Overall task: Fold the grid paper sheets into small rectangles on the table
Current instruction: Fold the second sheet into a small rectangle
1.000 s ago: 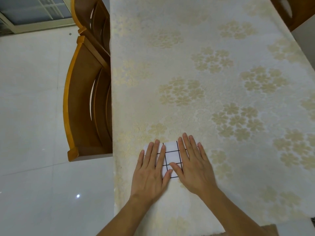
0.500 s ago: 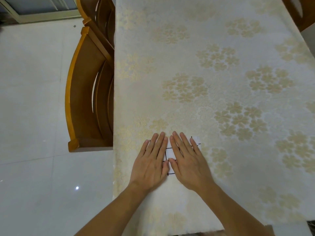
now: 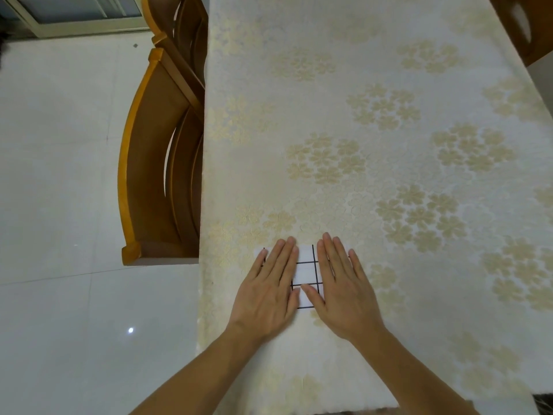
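My left hand (image 3: 269, 290) and right hand (image 3: 344, 290) lie flat, fingers straight and together, pressing the folded grid paper (image 3: 306, 269) down on the counter (image 3: 389, 145) near its front left edge. Neither hand grips anything; the palms cover both sides of the paper, and only its middle strip with black lines shows between them. My thumbs almost meet over it. A wooden chair (image 3: 158, 175) stands beside the counter's left edge.

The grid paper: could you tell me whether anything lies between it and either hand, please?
Nothing visible does. The left hand and right hand both lie flat directly on the grid paper, fingers straight, pressing it onto the tablecloth. Only a strip of paper shows between them.
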